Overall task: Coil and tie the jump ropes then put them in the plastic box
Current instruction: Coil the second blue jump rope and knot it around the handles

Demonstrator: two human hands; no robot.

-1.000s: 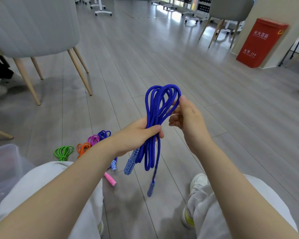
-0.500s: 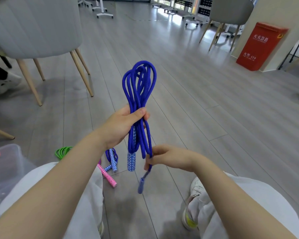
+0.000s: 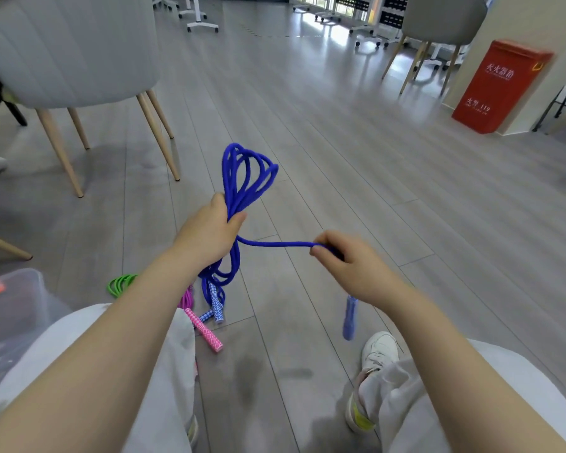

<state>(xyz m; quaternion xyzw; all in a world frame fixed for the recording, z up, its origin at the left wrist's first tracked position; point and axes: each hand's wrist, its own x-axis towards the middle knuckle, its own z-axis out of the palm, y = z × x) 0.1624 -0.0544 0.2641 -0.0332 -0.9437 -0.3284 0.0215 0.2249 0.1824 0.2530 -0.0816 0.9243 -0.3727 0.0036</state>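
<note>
Jump ropes: blue (image 3: 242, 178), green (image 3: 121, 284), pink (image 3: 203, 328), second blue (image 3: 214, 302); four total. Chairs: two (image 3: 69, 50).

Grey plank floor (image 3: 340, 142), grey chairs (image 3: 69, 50), red bin (image 3: 500, 86).

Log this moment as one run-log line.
left hand: grips blue rope coil | right hand: pinches free strand, drawn sideways | handle: dangling | plastic box: left edge

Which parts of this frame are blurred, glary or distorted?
Head view: the dangling blue handle under the right hand is motion-blurred; window glare washes the far floor; wide-angle distortion bends the chair and floorboards; the blue rope in the left hand stays sharp.
</note>
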